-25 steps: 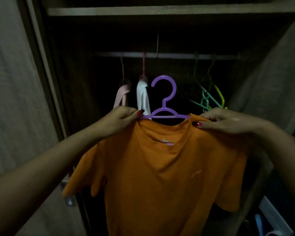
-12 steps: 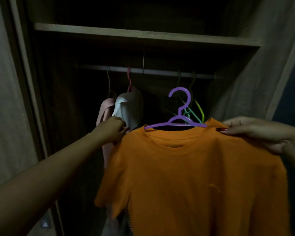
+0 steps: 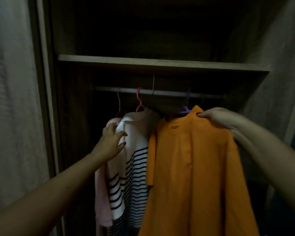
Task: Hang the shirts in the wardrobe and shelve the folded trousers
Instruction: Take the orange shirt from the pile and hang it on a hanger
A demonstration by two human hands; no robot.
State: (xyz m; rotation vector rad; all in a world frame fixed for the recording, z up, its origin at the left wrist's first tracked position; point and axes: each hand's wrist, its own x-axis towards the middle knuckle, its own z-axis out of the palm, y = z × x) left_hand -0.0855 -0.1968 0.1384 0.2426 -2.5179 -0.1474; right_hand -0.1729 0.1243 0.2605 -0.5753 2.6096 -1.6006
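Note:
An orange T-shirt (image 3: 192, 167) hangs on a purple hanger (image 3: 184, 110) whose hook reaches up to the wardrobe rail (image 3: 169, 93). My right hand (image 3: 218, 118) grips the shirt's right shoulder. To its left a white shirt with black stripes (image 3: 134, 159) hangs on a pink hanger (image 3: 140, 104), and a pale pink garment (image 3: 100, 198) hangs behind it. My left hand (image 3: 111, 142) rests with spread fingers against the striped shirt's left shoulder, holding nothing. No folded trousers are in view.
A wooden shelf (image 3: 160, 63) spans the wardrobe above the rail, dark space over it. The wardrobe's left post (image 3: 46, 99) and right side wall (image 3: 276, 82) frame the opening. A pale curtain-like surface (image 3: 10, 116) fills the far left.
The orange shirt moved up and into the wardrobe, its purple hook now at the rail. My left hand let go of the shirt and went to the striped shirt.

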